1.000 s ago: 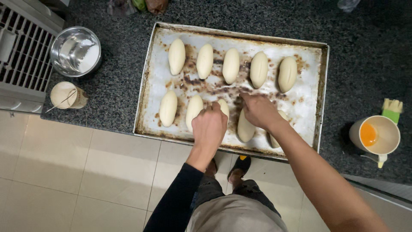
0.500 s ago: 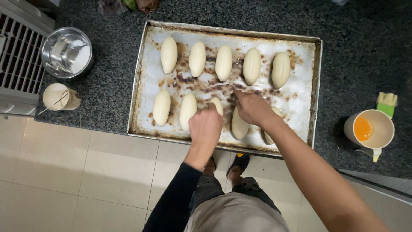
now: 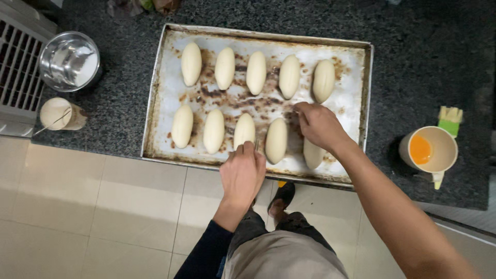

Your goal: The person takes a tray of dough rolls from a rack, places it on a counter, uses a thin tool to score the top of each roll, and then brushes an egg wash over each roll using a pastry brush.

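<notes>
Here the left hand (image 3: 243, 173) pinches a thin blade at the near end of a dough roll (image 3: 244, 130) in the tray's (image 3: 155, 98) near row, while the right hand (image 3: 319, 124), fingers loosely curled and empty, rests beside the neighbouring roll (image 3: 276, 140). A shallow, steady, lengthwise cut would likely keep the soft dough from dragging.

The left hand (image 3: 243, 173) has drawn back from the dough pieces to the near edge of the tray (image 3: 155, 93), thin blade upright. The right hand (image 3: 318, 124) has lifted slightly off the dough piece (image 3: 312, 154) beneath it.
</notes>
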